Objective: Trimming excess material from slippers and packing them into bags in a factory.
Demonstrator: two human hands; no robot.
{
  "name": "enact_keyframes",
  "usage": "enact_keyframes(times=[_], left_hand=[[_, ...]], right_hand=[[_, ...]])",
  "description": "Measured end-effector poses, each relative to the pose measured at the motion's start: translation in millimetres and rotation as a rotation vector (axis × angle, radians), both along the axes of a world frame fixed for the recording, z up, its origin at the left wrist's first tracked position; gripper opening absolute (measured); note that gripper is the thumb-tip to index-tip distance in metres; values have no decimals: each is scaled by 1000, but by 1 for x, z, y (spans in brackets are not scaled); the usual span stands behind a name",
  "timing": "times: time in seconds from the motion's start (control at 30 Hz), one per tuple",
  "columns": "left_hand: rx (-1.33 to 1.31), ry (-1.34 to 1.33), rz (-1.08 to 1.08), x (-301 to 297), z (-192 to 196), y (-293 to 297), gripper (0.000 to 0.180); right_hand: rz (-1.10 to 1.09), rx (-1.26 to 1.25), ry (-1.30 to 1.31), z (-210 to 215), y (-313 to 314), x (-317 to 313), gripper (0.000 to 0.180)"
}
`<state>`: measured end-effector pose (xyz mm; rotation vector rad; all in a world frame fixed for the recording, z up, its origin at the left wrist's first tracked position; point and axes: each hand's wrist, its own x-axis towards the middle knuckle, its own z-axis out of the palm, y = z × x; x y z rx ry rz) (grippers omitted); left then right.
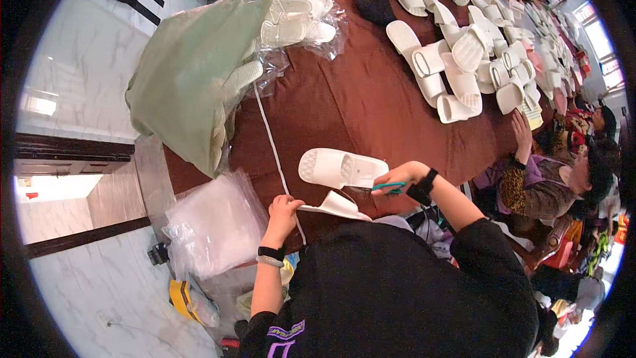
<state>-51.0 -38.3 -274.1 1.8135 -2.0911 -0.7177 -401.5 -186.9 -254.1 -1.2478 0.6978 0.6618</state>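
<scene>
My left hand [283,213] grips one end of a white slipper [338,206] at the near edge of the brown-covered table [344,106]. My right hand [397,179] holds small scissors with teal handles [386,187], their blades pointing toward that slipper. A second white slipper [341,168] lies flat on the cloth just beyond both hands. A thin white cord [275,152] runs across the cloth to my left hand.
A green sack [192,79] and bagged slippers [298,23] sit at the table's left end. Many loose white slippers [457,73] cover the far right. A stack of clear plastic bags [215,225] lies lower left. Another seated person [550,179] works at right.
</scene>
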Motion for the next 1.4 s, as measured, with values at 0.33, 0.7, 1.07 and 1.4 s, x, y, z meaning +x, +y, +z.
enact_keyframes(times=[0.33,0.7,1.07,1.4], left_hand=[[-73,31,51,1,-2,36,27],[-135,71,114,2,-4,56,32],[-133,93,186,3,-4,73,33],[-168,104,205,-1,-3,77,31]], right_hand=[[-4,-129,-105,-27,32,34,62],[332,-533,-55,-2,12,55,80],[411,-393,-19,22,-3,92,73],[-12,170,-16,-17,15,100,47]])
